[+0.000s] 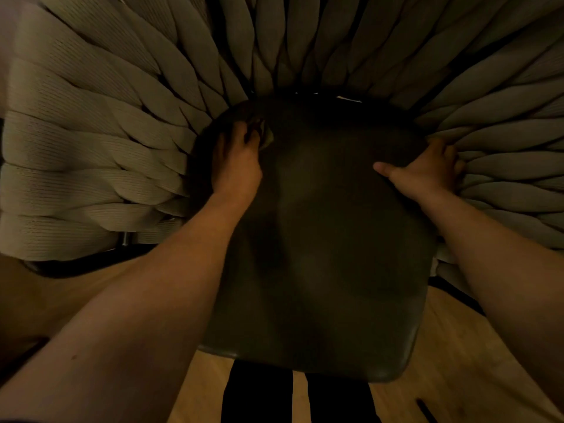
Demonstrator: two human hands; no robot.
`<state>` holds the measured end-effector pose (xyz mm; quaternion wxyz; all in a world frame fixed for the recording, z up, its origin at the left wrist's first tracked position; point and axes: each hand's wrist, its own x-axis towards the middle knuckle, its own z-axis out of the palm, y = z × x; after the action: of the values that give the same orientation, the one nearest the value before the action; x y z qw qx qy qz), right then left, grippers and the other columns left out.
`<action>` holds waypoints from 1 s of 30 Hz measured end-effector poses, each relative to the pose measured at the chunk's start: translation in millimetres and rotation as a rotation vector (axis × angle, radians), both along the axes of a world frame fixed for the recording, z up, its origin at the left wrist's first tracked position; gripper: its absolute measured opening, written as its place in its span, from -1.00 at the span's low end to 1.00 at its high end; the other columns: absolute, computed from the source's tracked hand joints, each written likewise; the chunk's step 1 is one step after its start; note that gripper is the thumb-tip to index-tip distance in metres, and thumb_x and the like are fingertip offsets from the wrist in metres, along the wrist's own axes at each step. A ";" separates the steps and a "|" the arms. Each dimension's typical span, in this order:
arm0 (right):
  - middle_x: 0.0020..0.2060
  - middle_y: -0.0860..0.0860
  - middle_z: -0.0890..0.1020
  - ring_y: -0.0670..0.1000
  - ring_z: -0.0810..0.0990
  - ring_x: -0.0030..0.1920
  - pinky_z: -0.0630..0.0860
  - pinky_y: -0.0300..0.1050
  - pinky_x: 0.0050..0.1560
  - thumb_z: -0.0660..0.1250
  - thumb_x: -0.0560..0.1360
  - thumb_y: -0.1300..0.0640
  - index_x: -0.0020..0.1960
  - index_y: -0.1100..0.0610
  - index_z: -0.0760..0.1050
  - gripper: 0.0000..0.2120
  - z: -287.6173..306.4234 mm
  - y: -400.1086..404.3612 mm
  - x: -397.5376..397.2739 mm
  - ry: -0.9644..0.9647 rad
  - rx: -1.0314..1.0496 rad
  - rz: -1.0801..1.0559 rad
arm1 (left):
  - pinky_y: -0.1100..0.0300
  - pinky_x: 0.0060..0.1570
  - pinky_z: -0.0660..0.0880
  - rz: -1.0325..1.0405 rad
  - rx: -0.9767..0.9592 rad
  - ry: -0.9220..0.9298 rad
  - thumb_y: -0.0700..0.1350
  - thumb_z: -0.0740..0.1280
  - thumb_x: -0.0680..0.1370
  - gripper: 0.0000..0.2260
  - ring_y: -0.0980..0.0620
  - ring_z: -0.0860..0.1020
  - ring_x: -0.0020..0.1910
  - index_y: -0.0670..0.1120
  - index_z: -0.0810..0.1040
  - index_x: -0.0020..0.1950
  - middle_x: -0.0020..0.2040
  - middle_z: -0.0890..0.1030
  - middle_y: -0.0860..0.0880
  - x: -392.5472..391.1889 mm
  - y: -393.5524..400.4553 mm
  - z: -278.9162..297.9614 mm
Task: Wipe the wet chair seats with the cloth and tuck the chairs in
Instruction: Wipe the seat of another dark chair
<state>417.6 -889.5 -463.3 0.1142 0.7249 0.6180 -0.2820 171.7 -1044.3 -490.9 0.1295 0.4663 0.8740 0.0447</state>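
Dark rounded chair seat cushion (320, 239) below the camera, woven beige strap backrest (91, 148) around it, left hand (236, 166) closed on small crumpled cloth (262, 134) at the seat's far left corner, right hand (427, 169) spread, gripping the seat's right edge, wooden floor (457, 361) beneath.

We reach both bare forearms forward and down, elbows out of frame. Our left hand (236, 164) sits palm down, fingers (244, 137) curled tight into loose fist, knuckles forward, something small bunched under fingertips, too dark to tell what. Our right hand (427, 170) lies flatter, thumb stretched inward to left, other fingers (451, 157) spread and hooked over to right. Wrists straight, hands well apart.
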 end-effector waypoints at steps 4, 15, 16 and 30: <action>0.56 0.15 0.21 0.25 0.13 0.57 0.20 0.13 0.52 0.57 0.34 -0.27 0.58 0.14 0.18 0.02 -2.8 0.5 2.4 0.028 0.002 -0.022 | -0.08 0.24 0.35 0.022 0.032 0.087 -0.08 0.15 0.61 -0.73 -0.15 0.39 0.28 0.00 0.41 0.31 0.33 0.39 -0.13 -21.7 -2.8 -2.6; 0.52 0.11 0.40 0.17 0.34 0.51 0.28 0.03 0.48 0.19 0.65 -0.19 0.55 0.07 0.37 -0.45 2.9 2.4 15.0 0.230 0.049 -0.156 | 0.05 0.18 0.40 0.376 0.099 -0.057 -0.25 0.13 0.53 -0.71 -0.18 0.39 0.21 -0.19 0.45 0.23 0.31 0.35 -0.14 -32.4 2.6 -9.0; 0.49 0.10 0.45 0.16 0.38 0.48 0.30 -0.03 0.43 0.18 0.67 -0.13 0.52 0.07 0.42 -0.51 4.0 4.9 17.0 0.259 0.047 -0.186 | 0.04 0.12 0.41 0.361 0.120 -0.110 -0.22 0.14 0.52 -0.72 -0.16 0.41 0.16 -0.17 0.45 0.21 0.27 0.37 -0.15 -29.6 5.3 -9.8; 0.38 0.11 0.54 0.17 0.48 0.36 0.35 0.08 0.42 -0.14 0.63 -0.39 0.39 0.10 0.54 -0.24 11.1 6.1 25.0 0.370 0.037 -0.487 | -0.06 0.08 0.47 -0.090 0.125 -0.155 -0.30 0.22 0.54 -0.65 -0.25 0.44 0.09 -0.26 0.47 0.33 0.29 0.41 -0.25 89.5 78.1 -10.1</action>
<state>442.6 -883.4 -452.3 -0.0845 0.7900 0.4414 -0.4171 261.1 -966.2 -501.0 0.1692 0.5076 0.8349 0.1293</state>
